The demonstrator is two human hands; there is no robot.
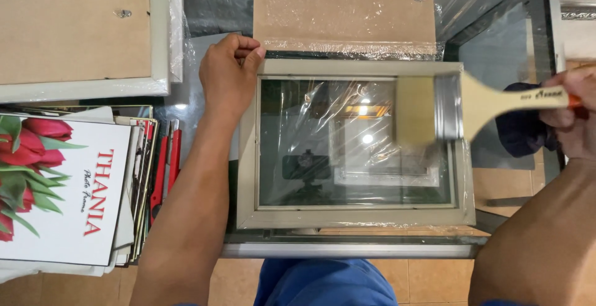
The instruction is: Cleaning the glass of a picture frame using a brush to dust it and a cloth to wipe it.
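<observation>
One glass-topped table (211,8) carries everything seen, its near edge running just above the person's blue-clad lap. At the far left corner a large frame (74,27) is laid face down, its brown backing board shown and its pale border wrapped in clear film. Beside it, at the middle of the far edge, a second brown backing board (344,8) is laid under film. Along the left edge, toward the near side, a stack of printed sheets (68,188) is kept, topped by a picture of red tulips on white. In the middle of the table, close to the near edge, a pale grey picture frame (354,148) is laid flat with its glass up and loose clear film over it. Its far left corner is pressed down by the left hand (226,73), whose fingers are curled together over the frame's edge. A wide flat paintbrush (459,104) with pale bristles, a metal ferrule and a wooden handle is held over the frame's right side; the bristles are blurred. The handle's end is pinched in the grip of the right hand (574,113), at the right edge. A red utility knife (166,169) is laid between the stack and the left forearm.
</observation>
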